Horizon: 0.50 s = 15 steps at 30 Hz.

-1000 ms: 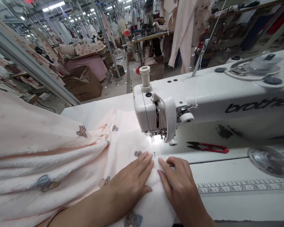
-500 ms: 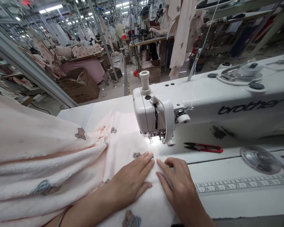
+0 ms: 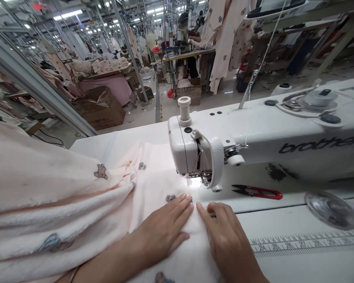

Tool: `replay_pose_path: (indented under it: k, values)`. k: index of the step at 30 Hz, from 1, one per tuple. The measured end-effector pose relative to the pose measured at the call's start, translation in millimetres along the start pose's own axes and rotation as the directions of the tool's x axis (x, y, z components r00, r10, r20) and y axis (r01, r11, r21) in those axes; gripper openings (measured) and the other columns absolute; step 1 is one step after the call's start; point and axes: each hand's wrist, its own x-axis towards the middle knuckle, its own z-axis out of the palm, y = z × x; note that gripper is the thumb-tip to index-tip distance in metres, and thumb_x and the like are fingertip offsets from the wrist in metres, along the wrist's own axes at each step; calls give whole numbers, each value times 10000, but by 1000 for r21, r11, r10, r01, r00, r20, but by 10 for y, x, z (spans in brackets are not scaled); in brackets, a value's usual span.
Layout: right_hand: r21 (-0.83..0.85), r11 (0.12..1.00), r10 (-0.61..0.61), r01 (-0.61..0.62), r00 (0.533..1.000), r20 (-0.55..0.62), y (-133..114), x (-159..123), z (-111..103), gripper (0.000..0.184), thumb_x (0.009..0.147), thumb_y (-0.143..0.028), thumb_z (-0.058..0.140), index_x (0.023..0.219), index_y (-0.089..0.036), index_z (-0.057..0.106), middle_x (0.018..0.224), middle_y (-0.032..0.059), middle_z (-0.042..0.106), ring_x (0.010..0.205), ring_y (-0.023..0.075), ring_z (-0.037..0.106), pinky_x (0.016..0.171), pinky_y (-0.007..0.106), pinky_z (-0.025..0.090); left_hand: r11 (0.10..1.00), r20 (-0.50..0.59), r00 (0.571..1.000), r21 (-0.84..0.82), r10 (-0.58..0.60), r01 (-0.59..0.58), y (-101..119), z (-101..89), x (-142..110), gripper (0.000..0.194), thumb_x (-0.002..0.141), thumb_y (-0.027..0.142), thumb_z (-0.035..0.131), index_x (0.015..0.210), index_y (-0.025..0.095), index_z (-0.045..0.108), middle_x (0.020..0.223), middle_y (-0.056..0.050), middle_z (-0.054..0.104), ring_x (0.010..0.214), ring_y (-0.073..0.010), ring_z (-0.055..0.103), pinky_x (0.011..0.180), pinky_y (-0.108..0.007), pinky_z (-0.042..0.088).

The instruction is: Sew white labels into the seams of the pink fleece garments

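Observation:
Pale pink plush fabric (image 3: 153,177) with small bear prints lies on the sewing machine bed, its far part reaching under the lit needle area. My left hand (image 3: 165,226) rests flat on it, fingers stretched towards the needle. At the fabric's right edge is my right hand (image 3: 227,232), index finger straight on the cloth and the other fingers curled. Its thumb is hidden at the edge, where the hand pinches the fabric. The white sewing machine (image 3: 188,149) stands just beyond both hands. Red-handled thread snips (image 3: 258,192) lie to the right of the needle.
A clear round dish-like piece (image 3: 332,210) sits on the right, above a printed ruler scale (image 3: 301,243). Bunched fabric (image 3: 32,196) drapes over the left side. Beyond the table are a cardboard box (image 3: 100,110), hanging pink cloth (image 3: 224,47) and other workstations.
The right thumb, earlier stretched out on the fabric, has gone out of sight at its edge. The view has shifted slightly, so the machine appears lower and further right. My left hand stays flat.

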Motion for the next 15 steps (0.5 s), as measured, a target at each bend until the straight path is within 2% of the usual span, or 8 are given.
replay_pose_path:
  k: [5,11,15]
  values:
    - [-49,998,-35,38,997,72,95,167,52,413,824,29,324,1120,-46,602,794,107,499,751,195,436,631,342,464,1000,16,1000,26,-2,2,-143,-39,39,516,912,291,423,1354,43,332,1402,-209,370,1347,-272,279,1075,-419,352]
    - [-61,997,-42,48,995,92,107,202,88,491,729,52,319,1098,-64,621,787,115,532,728,207,441,621,343,463,1000,-11,1000,-20,-2,2,-225,-46,51,548,899,285,441,1384,82,286,1408,-193,369,1353,-261,273,1084,-427,342]
    - [8,1000,1,-2,996,88,304,418,84,456,729,37,344,1013,-147,648,815,97,587,808,223,516,651,337,458,1000,10,1000,-4,-1,1,-221,-51,50,540,899,290,437,1376,78,300,1415,-191,359,1355,-260,269,1085,-424,344]
